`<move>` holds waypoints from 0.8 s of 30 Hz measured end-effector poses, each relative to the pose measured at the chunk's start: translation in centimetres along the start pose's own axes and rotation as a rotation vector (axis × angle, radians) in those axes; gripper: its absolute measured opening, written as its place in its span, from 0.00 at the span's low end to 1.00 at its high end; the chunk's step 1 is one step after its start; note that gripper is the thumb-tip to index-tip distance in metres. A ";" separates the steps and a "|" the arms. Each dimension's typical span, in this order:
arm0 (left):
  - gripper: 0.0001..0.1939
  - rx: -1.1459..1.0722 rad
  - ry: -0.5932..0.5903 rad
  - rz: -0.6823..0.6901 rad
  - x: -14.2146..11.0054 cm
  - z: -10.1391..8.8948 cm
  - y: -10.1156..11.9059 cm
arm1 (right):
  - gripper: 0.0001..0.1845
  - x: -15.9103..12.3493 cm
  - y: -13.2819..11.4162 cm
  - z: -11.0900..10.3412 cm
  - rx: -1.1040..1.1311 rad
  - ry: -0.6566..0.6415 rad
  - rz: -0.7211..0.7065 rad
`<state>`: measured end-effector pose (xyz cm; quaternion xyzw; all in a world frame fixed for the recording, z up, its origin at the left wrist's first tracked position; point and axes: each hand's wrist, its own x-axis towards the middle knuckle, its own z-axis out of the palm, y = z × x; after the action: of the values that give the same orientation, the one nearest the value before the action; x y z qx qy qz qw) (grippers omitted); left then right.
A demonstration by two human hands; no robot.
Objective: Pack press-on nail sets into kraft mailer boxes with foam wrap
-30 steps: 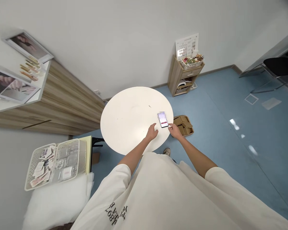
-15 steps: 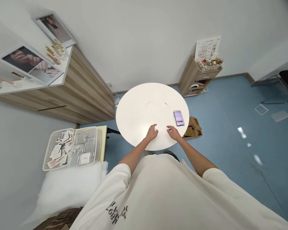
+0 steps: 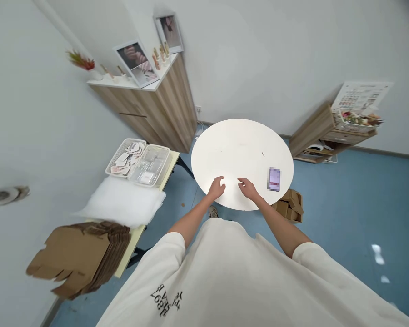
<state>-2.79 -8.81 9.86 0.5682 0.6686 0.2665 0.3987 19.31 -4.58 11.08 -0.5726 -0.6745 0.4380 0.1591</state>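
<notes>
Holding nothing, the left hand [image 3: 216, 188] and the right hand [image 3: 248, 188] are poised with loosely curled fingers over the near part of the worktop [image 3: 236, 136], a gap between them; whether they touch it cannot be told. The phone [image 3: 274, 179] lies on the right side of the worktop, near the right hand but apart from it. Handling it well would call for that hand, a light grip on its sides, and care not to nudge it off toward the box [image 3: 289, 208].
</notes>
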 end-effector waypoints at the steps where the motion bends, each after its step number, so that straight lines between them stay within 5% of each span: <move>1: 0.25 0.004 0.017 -0.018 -0.9 -0.1 -0.6 | 0.22 -0.2 -0.1 0.7 -0.008 -0.025 -0.010; 8: 0.25 -0.005 0.102 -0.121 -6.0 -3.0 -4.1 | 0.21 -1.1 -2.0 5.7 -0.058 -0.151 -0.111; 16: 0.24 -0.055 0.222 -0.141 -7.5 -9.0 -7.8 | 0.21 1.8 -8.2 10.5 -0.134 -0.187 -0.226; 24: 0.21 0.017 0.372 -0.007 -8.1 -18.8 -14.3 | 0.20 5.9 -16.3 20.4 -0.183 -0.229 -0.322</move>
<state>-26.04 -17.90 10.35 0.5103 0.7351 0.3597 0.2643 -7.42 -6.87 10.44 -0.4161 -0.8079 0.4060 0.0965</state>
